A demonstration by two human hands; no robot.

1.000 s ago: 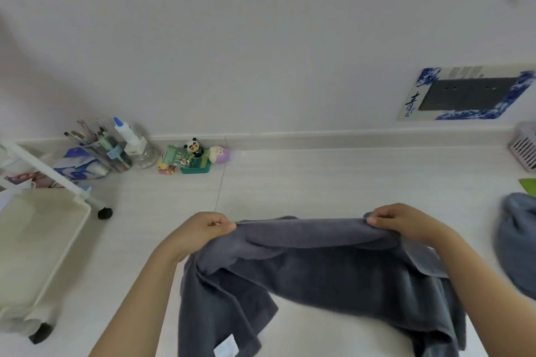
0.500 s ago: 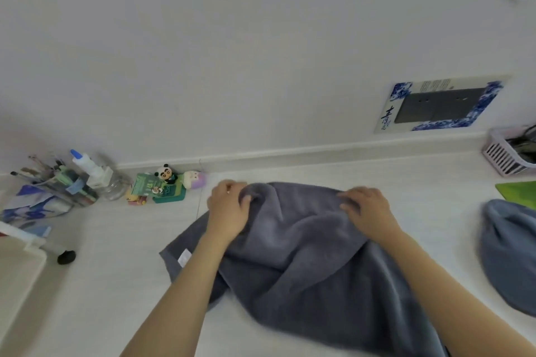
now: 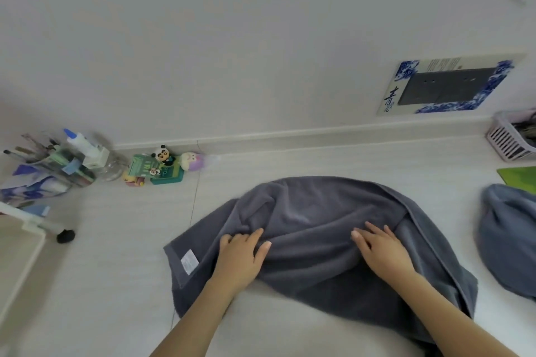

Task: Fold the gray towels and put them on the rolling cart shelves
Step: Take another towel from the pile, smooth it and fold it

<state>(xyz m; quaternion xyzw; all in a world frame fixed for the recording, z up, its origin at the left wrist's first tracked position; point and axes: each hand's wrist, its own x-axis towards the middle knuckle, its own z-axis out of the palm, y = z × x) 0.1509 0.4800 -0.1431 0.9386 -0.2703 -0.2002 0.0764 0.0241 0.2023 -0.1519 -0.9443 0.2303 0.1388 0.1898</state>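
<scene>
Two hands (left, right) press one of two gray towels.

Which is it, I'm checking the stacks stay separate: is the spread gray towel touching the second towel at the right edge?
Apart. The head view shows bare floor between the spread gray towel and the second towel.

Towel spread mid-desk w/ both hands on it, left hand beside right hand, 2nd towel at desk's right edge, basket in far-right corner, figurines & brush jar along back edge at left, cart at left edge.
</scene>
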